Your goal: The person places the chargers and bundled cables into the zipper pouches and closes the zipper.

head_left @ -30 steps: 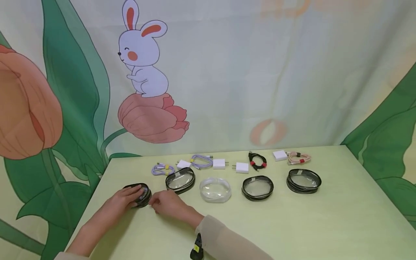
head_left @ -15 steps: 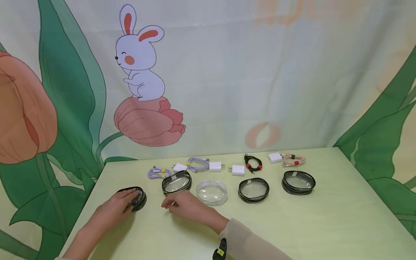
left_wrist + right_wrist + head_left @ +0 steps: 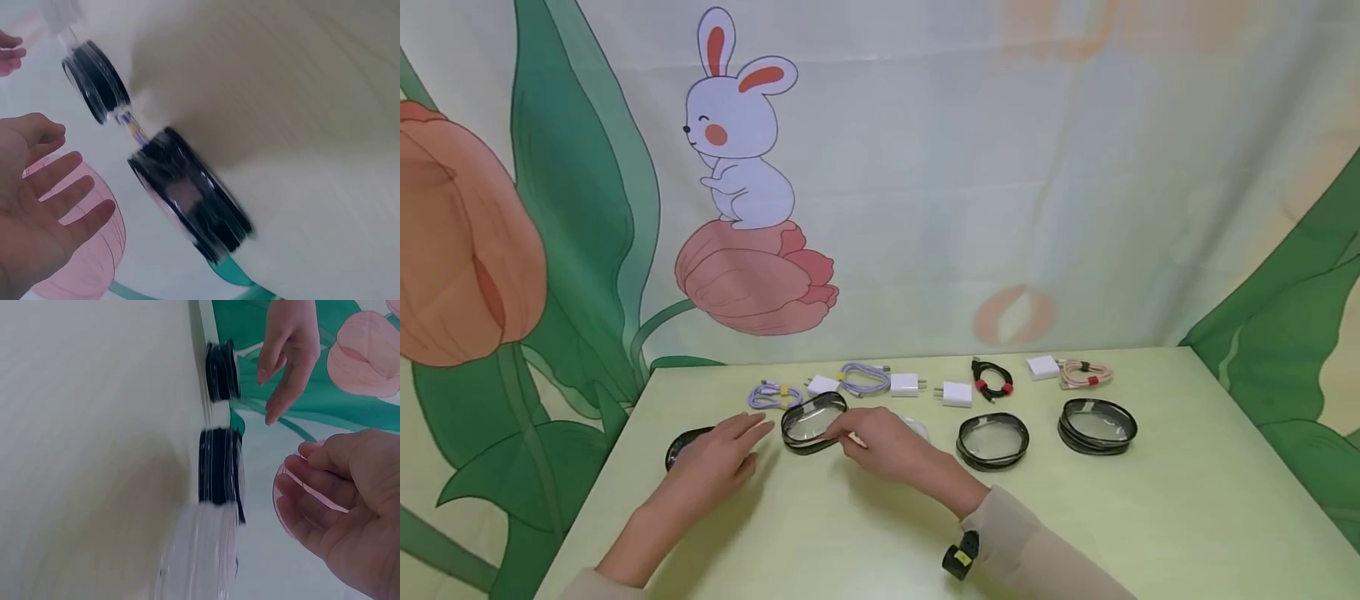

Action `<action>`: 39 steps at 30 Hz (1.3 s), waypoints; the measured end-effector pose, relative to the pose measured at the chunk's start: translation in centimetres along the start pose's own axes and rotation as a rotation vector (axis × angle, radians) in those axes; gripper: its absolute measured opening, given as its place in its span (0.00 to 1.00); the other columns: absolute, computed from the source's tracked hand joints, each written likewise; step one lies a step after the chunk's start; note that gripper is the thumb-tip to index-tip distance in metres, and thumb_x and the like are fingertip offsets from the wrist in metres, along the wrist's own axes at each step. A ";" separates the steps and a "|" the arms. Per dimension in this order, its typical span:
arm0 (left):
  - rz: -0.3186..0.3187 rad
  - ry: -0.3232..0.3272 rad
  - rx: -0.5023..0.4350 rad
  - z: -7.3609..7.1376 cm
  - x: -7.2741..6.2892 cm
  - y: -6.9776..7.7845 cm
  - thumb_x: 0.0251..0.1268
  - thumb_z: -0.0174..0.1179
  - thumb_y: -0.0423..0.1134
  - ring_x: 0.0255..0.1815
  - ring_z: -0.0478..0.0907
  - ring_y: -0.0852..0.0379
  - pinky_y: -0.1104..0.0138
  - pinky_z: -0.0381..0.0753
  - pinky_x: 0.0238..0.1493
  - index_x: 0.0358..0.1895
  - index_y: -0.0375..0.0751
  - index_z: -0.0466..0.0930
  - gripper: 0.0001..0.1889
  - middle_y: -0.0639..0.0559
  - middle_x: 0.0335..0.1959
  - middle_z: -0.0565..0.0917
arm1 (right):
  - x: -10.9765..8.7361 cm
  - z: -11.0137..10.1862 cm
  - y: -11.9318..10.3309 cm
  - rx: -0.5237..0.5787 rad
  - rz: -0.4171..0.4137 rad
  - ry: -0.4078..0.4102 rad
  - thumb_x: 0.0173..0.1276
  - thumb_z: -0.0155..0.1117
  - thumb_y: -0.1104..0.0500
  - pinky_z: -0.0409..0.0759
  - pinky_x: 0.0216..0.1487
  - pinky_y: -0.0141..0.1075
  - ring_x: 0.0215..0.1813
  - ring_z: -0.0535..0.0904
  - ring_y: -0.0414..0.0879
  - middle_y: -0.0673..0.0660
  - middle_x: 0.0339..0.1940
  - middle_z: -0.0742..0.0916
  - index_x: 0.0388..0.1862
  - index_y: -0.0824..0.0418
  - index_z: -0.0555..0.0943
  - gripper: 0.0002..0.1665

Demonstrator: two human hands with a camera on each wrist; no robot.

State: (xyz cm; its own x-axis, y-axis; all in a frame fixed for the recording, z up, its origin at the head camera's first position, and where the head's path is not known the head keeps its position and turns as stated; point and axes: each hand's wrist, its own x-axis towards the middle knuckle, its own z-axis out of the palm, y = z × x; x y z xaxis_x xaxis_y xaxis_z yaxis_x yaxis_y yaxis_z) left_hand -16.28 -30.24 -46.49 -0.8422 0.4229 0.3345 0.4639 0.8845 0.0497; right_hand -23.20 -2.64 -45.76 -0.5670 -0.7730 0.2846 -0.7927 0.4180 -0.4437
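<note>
My left hand [image 3: 718,454] hovers over the table, fingers extended and holding nothing. Beneath and left of it, partly covered, is a small see-through oval pouch [image 3: 679,447] with black trim. My right hand [image 3: 887,442] hangs with loosely bent fingers between a second black-trimmed pouch [image 3: 808,447] and an all-clear pouch [image 3: 917,427], which it mostly hides. In the right wrist view, the right hand [image 3: 350,500] is apart from the clear pouch [image 3: 200,559]. Two black-trimmed pouches stand beyond the left hand [image 3: 47,212] in the left wrist view.
Two more black-trimmed pouches [image 3: 992,442] sit to the right. Along the back lie white charger plugs [image 3: 957,394], coiled lilac cables [image 3: 865,379], a black cable [image 3: 992,381] and a pink cable [image 3: 1086,373]. A printed cloth [image 3: 910,208] hangs behind the table.
My right hand has moved right, from beside the leftmost pouch to in front of the clear one. My left hand has lifted off the leftmost pouch and shifted right.
</note>
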 end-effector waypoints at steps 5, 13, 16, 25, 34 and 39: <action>0.018 -0.023 -0.006 0.9 1.2 0.7 0.61 0.68 0.29 0.62 0.79 0.39 0.46 0.82 0.55 0.61 0.36 0.81 0.23 0.37 0.61 0.80 | -0.6 -0.7 1.1 -0.047 -0.022 0.015 0.74 0.58 0.68 0.82 0.50 0.34 0.50 0.86 0.44 0.52 0.48 0.90 0.51 0.60 0.87 0.14; 0.020 -0.118 -0.060 2.0 3.5 1.2 0.66 0.65 0.29 0.66 0.74 0.36 0.46 0.78 0.62 0.67 0.36 0.76 0.25 0.34 0.66 0.75 | -1.2 -1.6 2.7 -0.049 0.008 -0.001 0.74 0.60 0.67 0.83 0.54 0.38 0.52 0.86 0.46 0.54 0.51 0.90 0.55 0.61 0.84 0.14; -0.005 -0.188 -0.089 2.4 4.0 1.3 0.69 0.63 0.30 0.68 0.72 0.34 0.45 0.75 0.64 0.69 0.36 0.74 0.26 0.31 0.69 0.72 | -1.2 -1.9 3.0 -0.063 0.016 -0.013 0.74 0.61 0.66 0.83 0.56 0.40 0.55 0.85 0.47 0.55 0.53 0.89 0.58 0.60 0.83 0.16; -0.079 -0.273 -0.057 2.2 4.0 2.6 0.62 0.69 0.34 0.51 0.75 0.40 0.50 0.83 0.48 0.64 0.40 0.79 0.25 0.38 0.56 0.78 | -0.8 -2.3 3.5 -0.071 0.034 -0.022 0.74 0.62 0.64 0.81 0.60 0.44 0.60 0.83 0.50 0.56 0.57 0.87 0.62 0.61 0.80 0.19; -0.101 -0.208 0.121 2.3 4.1 4.1 0.56 0.73 0.60 0.36 0.81 0.46 0.52 0.80 0.31 0.50 0.44 0.85 0.27 0.47 0.39 0.84 | -0.3 -2.1 3.8 -0.054 0.039 -0.039 0.75 0.61 0.63 0.81 0.59 0.43 0.58 0.84 0.49 0.55 0.57 0.87 0.61 0.60 0.81 0.17; -0.161 -0.228 0.110 2.3 4.7 3.6 0.49 0.71 0.70 0.57 0.77 0.41 0.43 0.79 0.48 0.65 0.52 0.78 0.41 0.47 0.59 0.81 | 0.6 -2.0 3.8 -0.011 0.041 -0.067 0.76 0.60 0.63 0.82 0.57 0.40 0.56 0.84 0.48 0.55 0.57 0.87 0.61 0.59 0.81 0.17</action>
State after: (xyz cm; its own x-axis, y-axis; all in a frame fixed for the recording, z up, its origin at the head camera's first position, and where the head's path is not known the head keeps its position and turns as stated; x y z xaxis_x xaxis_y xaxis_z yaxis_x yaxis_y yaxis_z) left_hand -19.19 -24.56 -46.90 -0.9484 0.2976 0.1096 0.2971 0.9546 -0.0214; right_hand -27.03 -0.51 -45.57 -0.5834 -0.7849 0.2089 -0.7716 0.4554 -0.4440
